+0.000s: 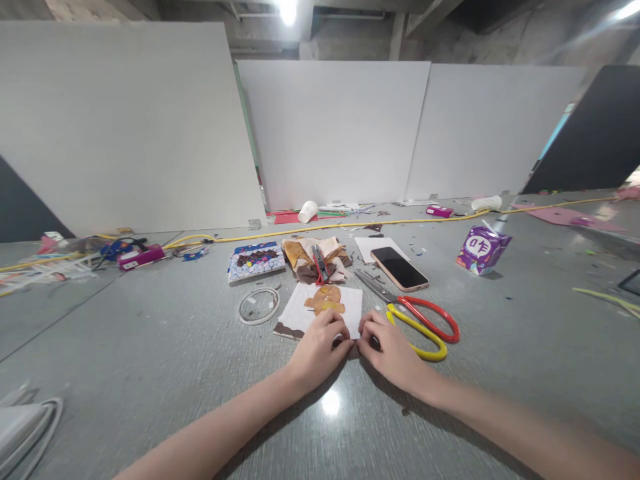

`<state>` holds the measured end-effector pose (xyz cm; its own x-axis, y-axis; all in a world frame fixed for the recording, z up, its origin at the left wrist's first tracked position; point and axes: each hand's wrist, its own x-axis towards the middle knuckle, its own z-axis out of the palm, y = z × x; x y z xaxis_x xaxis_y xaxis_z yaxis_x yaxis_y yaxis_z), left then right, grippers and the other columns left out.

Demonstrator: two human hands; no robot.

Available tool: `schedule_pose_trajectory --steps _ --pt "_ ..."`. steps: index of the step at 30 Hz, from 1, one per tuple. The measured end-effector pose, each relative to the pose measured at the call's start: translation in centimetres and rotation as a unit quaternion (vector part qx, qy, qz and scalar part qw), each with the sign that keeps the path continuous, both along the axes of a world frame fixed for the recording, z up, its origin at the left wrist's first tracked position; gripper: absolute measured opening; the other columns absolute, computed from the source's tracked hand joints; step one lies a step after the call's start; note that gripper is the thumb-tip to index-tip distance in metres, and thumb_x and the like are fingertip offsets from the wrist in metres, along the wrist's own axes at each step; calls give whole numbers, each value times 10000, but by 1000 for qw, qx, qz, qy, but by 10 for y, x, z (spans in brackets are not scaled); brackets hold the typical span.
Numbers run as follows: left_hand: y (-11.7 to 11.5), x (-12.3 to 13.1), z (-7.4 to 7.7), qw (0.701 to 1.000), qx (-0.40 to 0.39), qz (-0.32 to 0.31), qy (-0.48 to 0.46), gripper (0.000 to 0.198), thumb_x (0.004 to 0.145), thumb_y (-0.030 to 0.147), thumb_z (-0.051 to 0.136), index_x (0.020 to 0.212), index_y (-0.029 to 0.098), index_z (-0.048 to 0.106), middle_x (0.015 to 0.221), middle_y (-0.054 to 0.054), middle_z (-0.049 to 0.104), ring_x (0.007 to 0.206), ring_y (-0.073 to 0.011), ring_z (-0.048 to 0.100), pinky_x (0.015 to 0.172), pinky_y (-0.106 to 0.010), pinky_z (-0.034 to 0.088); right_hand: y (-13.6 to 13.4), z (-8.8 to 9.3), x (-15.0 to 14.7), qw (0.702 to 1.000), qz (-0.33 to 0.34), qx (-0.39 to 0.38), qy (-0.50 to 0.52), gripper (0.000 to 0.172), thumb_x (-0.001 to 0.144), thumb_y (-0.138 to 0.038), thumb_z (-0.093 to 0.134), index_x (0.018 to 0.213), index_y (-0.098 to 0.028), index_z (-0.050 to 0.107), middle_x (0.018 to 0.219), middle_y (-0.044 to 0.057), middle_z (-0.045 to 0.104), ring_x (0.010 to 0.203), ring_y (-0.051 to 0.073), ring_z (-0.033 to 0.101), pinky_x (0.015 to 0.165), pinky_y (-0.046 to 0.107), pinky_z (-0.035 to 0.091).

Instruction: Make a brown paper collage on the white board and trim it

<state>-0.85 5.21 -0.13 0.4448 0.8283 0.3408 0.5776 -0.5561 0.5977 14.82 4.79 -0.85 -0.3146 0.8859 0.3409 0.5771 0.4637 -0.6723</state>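
A white sheet (295, 308) lies on the grey floor before me, with tan cut-out shapes (327, 300) on it and a dark brown strip (287, 331) along its lower left edge. At the sheet's near right corner, my left hand (319, 347) pinches a small dark brown scrap (354, 352). My right hand (393, 353) is closed on the same scrap from the other side, fingertips close to the left's. Part of the scrap is hidden by the fingers. Just right of the right hand lie open-bladed scissors (387, 297) with red and yellow handles.
Beyond the sheet are crumpled brown and tan cloth pieces (297, 253), a red-handled cutter (320, 263), a patterned mosaic board (257, 263) and a phone (400, 268). A tape ring (241, 310) lies left; a purple drink carton (480, 250) stands right. A yellow cable (300, 231) crosses behind.
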Motion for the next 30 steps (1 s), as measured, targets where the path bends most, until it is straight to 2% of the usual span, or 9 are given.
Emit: schedule_pose_trajectory --steps 4,8,16,23,26,30 --pt "0 -1 -1 999 29 2 -14 114 736 83 489 735 172 559 845 -34 489 829 -170 495 752 -299 423 0 1 0 1000 -5 -5 -5 215 688 -49 437 545 -190 360 744 19 483 677 146 495 628 302 414" --pt "-1 -2 -2 997 70 15 -35 239 693 3 433 779 175 576 865 -41 474 809 -160 488 727 -291 426 -1 3 1 1000 0 -16 2 231 695 -54 431 533 -189 337 775 28 487 714 150 500 662 312 412" --pt "-1 -5 0 993 88 65 -51 320 606 -58 378 624 173 598 731 -7 427 715 -141 445 648 -265 406 -1 3 1 1000 -5 -20 12 232 689 -72 446 513 -187 348 768 22 481 702 146 502 642 300 411" --pt "-3 -5 0 995 100 7 -18 327 621 -60 394 629 163 633 714 -23 433 713 -156 446 635 -271 387 -1 3 1 1000 4 -15 13 235 693 -60 447 520 -186 350 759 25 479 716 151 502 657 303 410" --pt "-4 -4 0 994 105 -1 0 316 609 -55 401 658 162 626 732 -31 450 730 -167 448 647 -282 390 -1 4 1 1000 -10 -12 19 172 708 -80 463 584 -187 411 737 17 475 698 153 494 644 303 417" --pt "-4 -4 0 995 93 25 -3 307 635 -48 397 649 167 615 717 -26 458 710 -160 450 640 -275 388 -1 5 3 999 2 -25 27 66 729 -119 513 756 -177 530 823 29 486 750 155 507 699 312 428"
